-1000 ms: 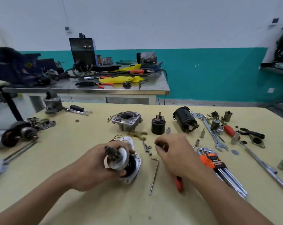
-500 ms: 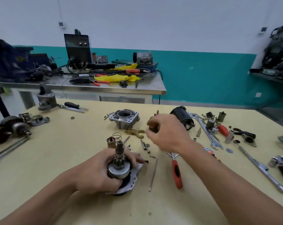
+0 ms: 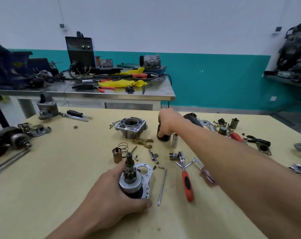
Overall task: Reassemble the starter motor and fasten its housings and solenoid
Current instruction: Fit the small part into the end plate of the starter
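Observation:
My left hand [image 3: 111, 192] grips the starter drive assembly [image 3: 131, 180], pinion gear and shaft pointing up, with a silver plate [image 3: 147, 176] behind it, near the table's front. My right hand [image 3: 167, 121] reaches far across and curls its fingers over the black solenoid [image 3: 163, 137] standing upright. Left of it sits the aluminium nose housing [image 3: 131, 127], with a brass fork lever [image 3: 142, 141] in front. The black motor body [image 3: 192, 119] lies behind my right wrist, mostly hidden. A brass plunger [image 3: 117, 154] and a spring [image 3: 123, 147] stand just beyond my left hand.
On the yellow table [image 3: 60, 169] lie a red-handled ratchet [image 3: 186, 175], a hex key [image 3: 162, 183], a socket [image 3: 174, 140], bolts [image 3: 153, 155], wrenches and small parts at the right, and an armature [image 3: 6, 140] at the left. A steel bench [image 3: 87, 94] stands behind.
My right hand moved away from the near table up and forward onto the black solenoid. My left hand turned the drive assembly upright and keeps hold of it. The camera view shifted.

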Demonstrator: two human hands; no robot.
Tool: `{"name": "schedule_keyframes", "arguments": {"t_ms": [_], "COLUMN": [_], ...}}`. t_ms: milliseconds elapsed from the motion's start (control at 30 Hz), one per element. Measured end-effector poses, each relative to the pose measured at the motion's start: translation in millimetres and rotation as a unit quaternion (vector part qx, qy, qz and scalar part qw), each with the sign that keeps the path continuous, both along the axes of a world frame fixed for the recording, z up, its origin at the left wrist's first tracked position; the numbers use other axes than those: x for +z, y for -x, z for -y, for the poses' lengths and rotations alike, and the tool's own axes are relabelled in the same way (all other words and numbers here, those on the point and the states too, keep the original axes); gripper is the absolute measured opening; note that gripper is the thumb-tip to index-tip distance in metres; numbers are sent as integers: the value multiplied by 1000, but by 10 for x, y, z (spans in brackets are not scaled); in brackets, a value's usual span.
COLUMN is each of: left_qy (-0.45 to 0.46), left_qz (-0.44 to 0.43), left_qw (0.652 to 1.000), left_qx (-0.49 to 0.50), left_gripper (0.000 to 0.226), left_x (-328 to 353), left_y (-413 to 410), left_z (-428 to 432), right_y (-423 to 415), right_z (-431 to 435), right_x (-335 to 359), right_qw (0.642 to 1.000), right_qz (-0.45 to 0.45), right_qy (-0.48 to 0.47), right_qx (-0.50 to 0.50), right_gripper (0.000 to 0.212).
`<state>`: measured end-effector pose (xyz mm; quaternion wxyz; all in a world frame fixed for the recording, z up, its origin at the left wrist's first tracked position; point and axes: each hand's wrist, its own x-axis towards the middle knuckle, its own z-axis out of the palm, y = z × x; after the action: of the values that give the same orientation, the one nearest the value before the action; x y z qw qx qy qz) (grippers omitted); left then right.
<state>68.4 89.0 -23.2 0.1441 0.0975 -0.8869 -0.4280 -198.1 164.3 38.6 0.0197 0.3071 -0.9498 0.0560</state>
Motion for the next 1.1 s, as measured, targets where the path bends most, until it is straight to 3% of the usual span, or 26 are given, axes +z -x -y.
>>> {"name": "schedule_keyframes", "arguments": {"t_ms": [67,133,167,233,300,367,467,533,600,700,867,1000,1100], "left_qy": [-22,-28,-28,-41,-50,-34,-29,-32,-34,-49,-133,-108,-125], "left_qz": [-14,-28,-41,-75,-134,-203,-244,-243,-236,-218,-177,-203,-198], "left_qw": [1000,999,999,996,990,978,961,953,951,952,958,953,951], "left_qx": [-7,-3,0,12,7,-39,-125,-177,-195,-207,-185,-199,-203], "left_gripper": [67,60,59,67,75,76,74,71,69,73,73,87,71], "left_x": [-48,-83,-90,-62,59,283,652,805,872,809,589,536,533], "left_y": [17,27,30,34,42,54,100,153,226,310,270,225,262], "left_z": [-2,10,12,29,19,-25,-128,-221,-304,-360,-314,-272,-270], "right_y": [-99,-281,-404,-664,-897,-1064,-1185,-1256,-1291,-1282,-1253,-1282,-1291], "right_z": [-168,-425,-585,-910,-1168,-1316,-1385,-1387,-1412,-1468,-1431,-1365,-1366], "right_x": [7,51,71,32,-109,-247,-304,-258,-225,-221,-300,-328,-349], "right_qw": [996,965,920,778,663,567,468,397,350,342,412,437,455], "right_qz": [-23,31,113,307,437,517,576,608,624,630,622,615,593], "right_qy": [91,262,375,548,606,637,659,670,675,677,655,645,650], "right_qx": [4,4,0,19,45,72,124,156,179,169,117,122,136], "right_gripper": [52,54,58,58,48,51,70,67,63,72,62,60,45]}}
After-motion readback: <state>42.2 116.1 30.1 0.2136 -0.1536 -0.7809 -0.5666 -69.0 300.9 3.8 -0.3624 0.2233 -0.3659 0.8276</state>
